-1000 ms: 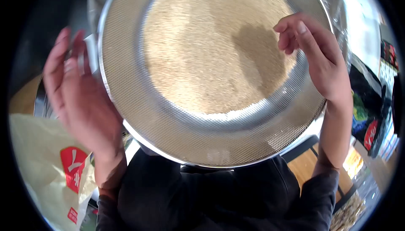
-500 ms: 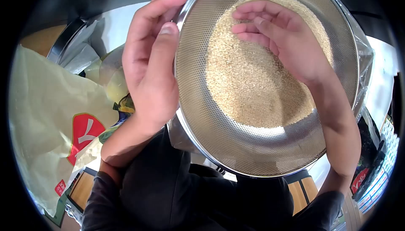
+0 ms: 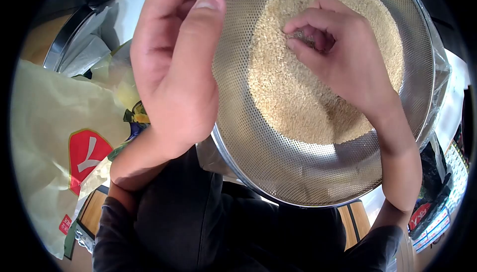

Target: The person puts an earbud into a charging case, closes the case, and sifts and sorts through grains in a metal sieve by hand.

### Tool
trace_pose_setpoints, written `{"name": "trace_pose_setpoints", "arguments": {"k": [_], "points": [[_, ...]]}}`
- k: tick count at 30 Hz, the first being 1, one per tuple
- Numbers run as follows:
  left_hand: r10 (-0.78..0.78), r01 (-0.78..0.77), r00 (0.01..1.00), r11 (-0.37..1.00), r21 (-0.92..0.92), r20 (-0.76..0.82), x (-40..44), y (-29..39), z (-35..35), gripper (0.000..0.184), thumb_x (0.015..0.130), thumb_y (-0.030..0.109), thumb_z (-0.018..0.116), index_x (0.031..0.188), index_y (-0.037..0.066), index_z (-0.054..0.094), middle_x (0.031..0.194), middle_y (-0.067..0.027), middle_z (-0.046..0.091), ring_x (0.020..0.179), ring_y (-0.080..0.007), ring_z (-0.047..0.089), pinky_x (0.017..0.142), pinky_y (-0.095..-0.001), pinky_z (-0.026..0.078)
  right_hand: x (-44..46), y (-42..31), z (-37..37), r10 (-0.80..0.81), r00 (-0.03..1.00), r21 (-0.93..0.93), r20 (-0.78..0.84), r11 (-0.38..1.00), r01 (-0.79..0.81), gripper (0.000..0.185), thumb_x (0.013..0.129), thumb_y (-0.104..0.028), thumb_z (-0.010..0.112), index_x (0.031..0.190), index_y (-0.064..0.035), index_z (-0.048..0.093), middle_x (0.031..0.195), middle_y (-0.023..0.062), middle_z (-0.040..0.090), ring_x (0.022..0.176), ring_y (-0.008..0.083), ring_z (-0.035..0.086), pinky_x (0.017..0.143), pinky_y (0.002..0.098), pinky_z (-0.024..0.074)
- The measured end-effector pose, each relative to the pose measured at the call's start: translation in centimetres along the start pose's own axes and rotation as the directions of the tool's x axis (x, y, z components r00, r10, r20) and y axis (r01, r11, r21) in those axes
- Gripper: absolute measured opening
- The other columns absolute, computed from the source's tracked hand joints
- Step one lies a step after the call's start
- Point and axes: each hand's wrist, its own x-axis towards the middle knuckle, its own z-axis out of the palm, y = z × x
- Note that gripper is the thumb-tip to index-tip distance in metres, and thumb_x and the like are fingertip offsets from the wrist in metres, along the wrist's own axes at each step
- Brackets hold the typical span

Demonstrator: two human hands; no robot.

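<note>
Curled, its contents impossible to tell, the right hand (image 3: pixel 348 56) lies over tan loose grain (image 3: pixel 288 103) in a round silver mesh sieve (image 3: pixel 303 177), upper right of frame, nearer than the left hand (image 3: pixel 176 83), its hold unclear.

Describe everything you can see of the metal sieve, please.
The round sieve looks like perforated metal with a smooth rim; its far edge is out of view. A mound of pale grains lies in it. The left hand is at the rim; the right hand is over the grains, contact unclear. Clear plastic shows along its right side.
</note>
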Motion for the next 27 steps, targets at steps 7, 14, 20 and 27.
{"name": "trace_pose_setpoints", "arguments": {"k": [7,14,20,27], "points": [[0.021,-0.021,1.0,0.999,0.039,0.018,-0.1,-0.5,-0.4,0.037,0.104,0.008,0.035,0.135,-0.005,0.052,0.154,-0.0237,0.041,0.142,-0.0283,0.043,0.12,-0.0367,0.031,-0.2,0.0,0.3,0.007,0.999,0.014,-0.05,1.0,-0.007,0.015,0.08,-0.004,0.078,0.095,-0.0045,0.074,0.079,0.0006,0.054,0.059,0.0084,0.045,0.054,0.0262,0.0387],[0.027,-0.028,0.999,0.998,0.062,0.031,0.0,-0.6,-0.4,0.037,0.104,0.008,0.036,0.134,-0.004,0.053,0.153,-0.0233,0.042,0.142,-0.0285,0.043,0.119,-0.0371,0.031,0.2,-0.5,0.4,-0.069,0.994,0.026,-0.084,0.997,0.071,0.014,0.08,-0.003,0.078,0.093,-0.0056,0.074,0.08,0.0008,0.058,0.058,0.0082,0.047,0.053,0.026,0.0393],[0.027,-0.031,0.998,0.996,0.082,0.051,-0.1,-0.8,-0.5,0.036,0.104,0.009,0.037,0.133,-0.004,0.054,0.153,-0.0229,0.042,0.142,-0.0286,0.043,0.119,-0.0374,0.031,0.5,-0.5,-0.1,0.054,0.998,-0.085,0.04,0.995,-0.05,0.014,0.079,-0.003,0.076,0.092,-0.0052,0.073,0.083,0.0022,0.061,0.058,0.0094,0.05,0.052,0.0257,0.041],[0.027,-0.035,0.997,0.993,0.113,0.067,0.0,-0.9,-0.6,0.036,0.104,0.01,0.038,0.132,-0.003,0.055,0.153,-0.0224,0.043,0.142,-0.0287,0.044,0.119,-0.0378,0.032,0.4,0.7,-0.3,-0.109,0.994,0.071,-0.014,0.991,0.109,0.015,0.079,-0.003,0.076,0.093,-0.0047,0.073,0.085,0.0037,0.062,0.058,0.0119,0.052,0.053,0.0266,0.0428]]}}
